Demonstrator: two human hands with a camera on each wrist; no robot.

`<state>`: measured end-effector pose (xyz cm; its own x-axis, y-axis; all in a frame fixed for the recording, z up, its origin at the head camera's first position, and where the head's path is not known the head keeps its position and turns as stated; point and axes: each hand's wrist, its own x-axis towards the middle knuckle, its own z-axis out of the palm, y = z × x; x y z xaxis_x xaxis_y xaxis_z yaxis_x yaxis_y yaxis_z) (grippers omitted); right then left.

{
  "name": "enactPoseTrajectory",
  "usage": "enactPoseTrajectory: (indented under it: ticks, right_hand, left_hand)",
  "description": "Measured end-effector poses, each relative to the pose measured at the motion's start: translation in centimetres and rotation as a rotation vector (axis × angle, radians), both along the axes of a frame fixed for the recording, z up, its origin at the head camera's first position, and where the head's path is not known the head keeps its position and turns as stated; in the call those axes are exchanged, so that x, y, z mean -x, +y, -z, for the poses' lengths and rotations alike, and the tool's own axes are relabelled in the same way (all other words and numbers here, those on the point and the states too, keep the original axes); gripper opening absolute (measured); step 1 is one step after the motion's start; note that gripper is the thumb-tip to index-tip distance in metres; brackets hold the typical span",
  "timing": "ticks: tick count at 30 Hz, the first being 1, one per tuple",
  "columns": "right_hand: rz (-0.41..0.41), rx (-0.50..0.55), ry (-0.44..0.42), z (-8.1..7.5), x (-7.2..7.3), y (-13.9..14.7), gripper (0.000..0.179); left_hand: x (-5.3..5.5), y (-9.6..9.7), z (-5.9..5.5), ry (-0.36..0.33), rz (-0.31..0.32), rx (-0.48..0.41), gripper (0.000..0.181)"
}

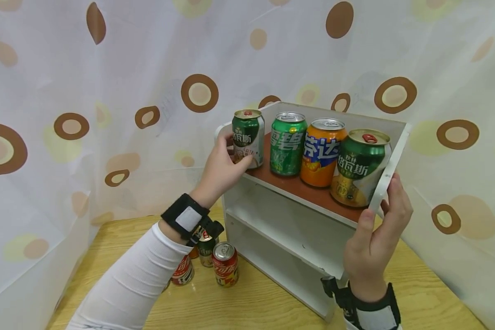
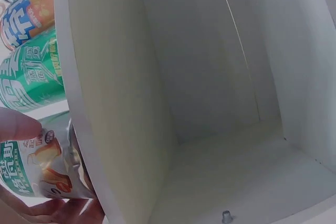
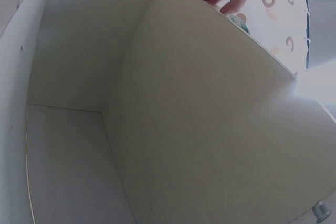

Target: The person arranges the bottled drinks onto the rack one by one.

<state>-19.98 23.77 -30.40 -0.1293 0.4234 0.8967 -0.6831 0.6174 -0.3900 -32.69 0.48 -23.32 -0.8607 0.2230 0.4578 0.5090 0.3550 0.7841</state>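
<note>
My left hand (image 1: pixel 222 169) grips a green-and-white kvass can (image 1: pixel 249 133) at the left end of the top shelf of a small white rack (image 1: pixel 272 201). The thumb lies across the can's front, and the fingers reach round its left side. To its right stand a green Sprite can (image 1: pixel 288 146), an orange Fanta can (image 1: pixel 321 156) and a green-and-gold kvass can (image 1: pixel 359 169), all upright in a row. My right hand (image 1: pixel 375 247) holds the rack's right side panel (image 1: pixel 389 165), thumb in front and fingers on the outer side. The left wrist view shows the held can (image 2: pixel 47 161) by the shelf edge.
On the wooden table (image 1: pixel 255 307), a red can (image 1: pixel 225 266) and several others, including a kvass can (image 1: pixel 206 252), stand left of the rack, partly behind my left forearm. The rack has two lower compartments. A patterned curtain (image 1: pixel 148 68) hangs behind.
</note>
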Motion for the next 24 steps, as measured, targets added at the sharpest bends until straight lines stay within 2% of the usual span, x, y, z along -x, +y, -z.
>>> enactPoseTrajectory:
  ticks: [14,24]
  right_hand:
    - [0.004,-0.002,-0.014,0.3,0.0,0.2,0.049]
    - [-0.004,-0.007,-0.008,0.2,0.0,0.2,0.052]
  left_hand:
    - [0.3,0.1,0.4,-0.031,0.031,0.014,0.07]
    - [0.2,1.0,0.5,-0.007,0.03,0.018,0.068]
